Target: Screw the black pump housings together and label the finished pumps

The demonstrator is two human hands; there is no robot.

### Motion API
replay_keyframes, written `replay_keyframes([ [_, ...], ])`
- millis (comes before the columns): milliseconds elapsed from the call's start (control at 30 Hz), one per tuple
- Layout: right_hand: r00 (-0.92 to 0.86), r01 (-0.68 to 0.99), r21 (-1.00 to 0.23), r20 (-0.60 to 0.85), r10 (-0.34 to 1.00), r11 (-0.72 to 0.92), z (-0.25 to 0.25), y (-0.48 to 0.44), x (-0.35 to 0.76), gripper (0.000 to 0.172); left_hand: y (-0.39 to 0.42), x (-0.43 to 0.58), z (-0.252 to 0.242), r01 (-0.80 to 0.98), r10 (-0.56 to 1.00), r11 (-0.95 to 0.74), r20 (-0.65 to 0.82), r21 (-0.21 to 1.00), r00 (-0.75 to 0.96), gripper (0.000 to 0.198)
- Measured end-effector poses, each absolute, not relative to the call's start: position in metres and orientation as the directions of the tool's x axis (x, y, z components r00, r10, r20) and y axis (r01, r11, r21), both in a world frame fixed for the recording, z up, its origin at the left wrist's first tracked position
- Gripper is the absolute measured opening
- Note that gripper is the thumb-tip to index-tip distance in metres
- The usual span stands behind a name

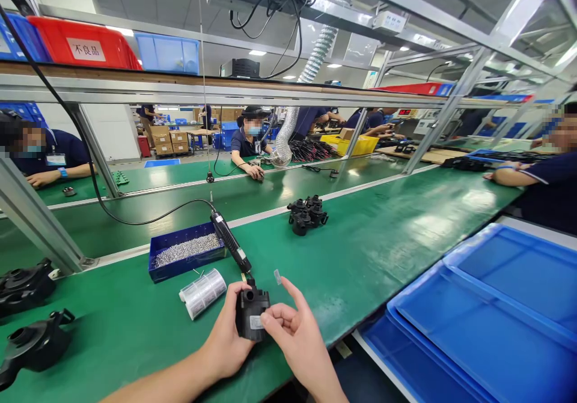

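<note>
My left hand (228, 337) is wrapped round the left side of a black plastic pump-like part (253, 301), held upright over the green bench. A small pale label (256, 322) sits on the part's lower front. My right hand (297, 337) has its thumb and curled fingers at the label's right edge, while its index finger points up with a small clear piece (277, 277) at the tip. Left of the part lies a roll of labels (202, 293). Behind it, a black electric screwdriver (229, 242) leans on a blue box of small metal screws (187, 250).
Several black parts (307, 214) stand together mid-bench, and more black housings (36, 340) lie at the left. Blue trays (491, 295) are stacked at the right. Co-workers sit across the bench and at the far right. A cable hangs at the left.
</note>
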State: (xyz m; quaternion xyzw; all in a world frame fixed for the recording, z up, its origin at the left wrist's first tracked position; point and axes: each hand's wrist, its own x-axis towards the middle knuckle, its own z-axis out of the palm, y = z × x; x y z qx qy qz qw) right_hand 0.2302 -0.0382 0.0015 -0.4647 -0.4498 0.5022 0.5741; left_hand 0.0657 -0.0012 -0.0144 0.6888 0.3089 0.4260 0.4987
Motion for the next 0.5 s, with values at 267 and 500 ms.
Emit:
replay_keyframes([
  [267, 0.230, -0.092, -0.989, 0.092, 0.969, 0.116, 0.002, -0.042, 0.219, 0.099, 0.000, 0.065, -0.016, 0.002, 0.850, -0.326, 0.292, 0.945, 0.439, 0.056],
  [500, 0.204, 0.417, -0.864, 0.391, 0.898, 0.281, -0.007, -0.049, 0.220, 0.070, 0.000, 0.065, -0.020, -0.036, 0.843, -0.319, 0.301, 0.947, 0.445, 0.055],
])
